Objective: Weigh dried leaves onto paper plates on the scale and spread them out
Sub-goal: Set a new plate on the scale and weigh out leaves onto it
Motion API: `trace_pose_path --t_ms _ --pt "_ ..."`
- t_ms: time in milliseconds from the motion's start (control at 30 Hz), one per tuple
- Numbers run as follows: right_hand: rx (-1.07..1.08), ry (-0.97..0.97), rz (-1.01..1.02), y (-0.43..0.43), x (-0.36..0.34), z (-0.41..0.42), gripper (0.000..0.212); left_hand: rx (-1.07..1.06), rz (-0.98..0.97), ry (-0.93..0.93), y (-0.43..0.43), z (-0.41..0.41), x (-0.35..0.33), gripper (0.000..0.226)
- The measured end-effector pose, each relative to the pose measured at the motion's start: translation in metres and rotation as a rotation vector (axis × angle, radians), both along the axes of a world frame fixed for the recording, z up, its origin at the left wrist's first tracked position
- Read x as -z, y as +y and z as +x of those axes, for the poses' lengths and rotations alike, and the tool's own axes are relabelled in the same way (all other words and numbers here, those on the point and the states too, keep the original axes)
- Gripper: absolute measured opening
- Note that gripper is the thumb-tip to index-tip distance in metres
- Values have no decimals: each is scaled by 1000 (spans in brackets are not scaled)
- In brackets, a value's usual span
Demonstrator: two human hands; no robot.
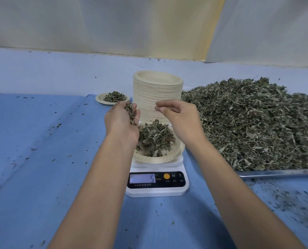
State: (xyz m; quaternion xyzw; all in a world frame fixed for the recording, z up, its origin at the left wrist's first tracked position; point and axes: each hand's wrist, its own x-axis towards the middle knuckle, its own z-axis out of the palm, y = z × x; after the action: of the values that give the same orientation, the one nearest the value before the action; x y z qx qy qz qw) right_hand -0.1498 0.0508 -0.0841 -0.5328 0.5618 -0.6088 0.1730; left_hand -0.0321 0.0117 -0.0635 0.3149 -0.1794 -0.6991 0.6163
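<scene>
A white digital scale (156,190) stands in the middle of the blue cloth, its display showing 5. On it rests a paper plate (174,155) with a mound of dried leaves (155,137). My left hand (121,123) hovers over the plate's left side, cupped around a handful of dried leaves (130,112). My right hand (180,119) hangs above the plate's right side, fingers loosely curled and apart, with nothing visible in them.
A tall stack of paper plates (156,94) stands right behind the scale. To its left lies a filled paper plate (99,98). A metal tray (275,173) heaped with dried leaves (253,123) fills the right side. Leaf crumbs dot the blue cloth (42,141).
</scene>
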Motion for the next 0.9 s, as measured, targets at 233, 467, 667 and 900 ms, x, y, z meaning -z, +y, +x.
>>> trace_pose_path --t_ms 233,467,667,900 --pt "-158 36 -14 4 -7 16 22 108 -38 -15 0 -6 1 16" --pt "-28 138 -81 3 -2 28 17 154 -71 -61 7 -18 0 31" --pt "-13 156 -93 3 -2 29 18 135 -50 -4 7 -17 2 19" --pt "-39 35 -100 0 -2 25 30 71 -44 31 1 -11 2 17"
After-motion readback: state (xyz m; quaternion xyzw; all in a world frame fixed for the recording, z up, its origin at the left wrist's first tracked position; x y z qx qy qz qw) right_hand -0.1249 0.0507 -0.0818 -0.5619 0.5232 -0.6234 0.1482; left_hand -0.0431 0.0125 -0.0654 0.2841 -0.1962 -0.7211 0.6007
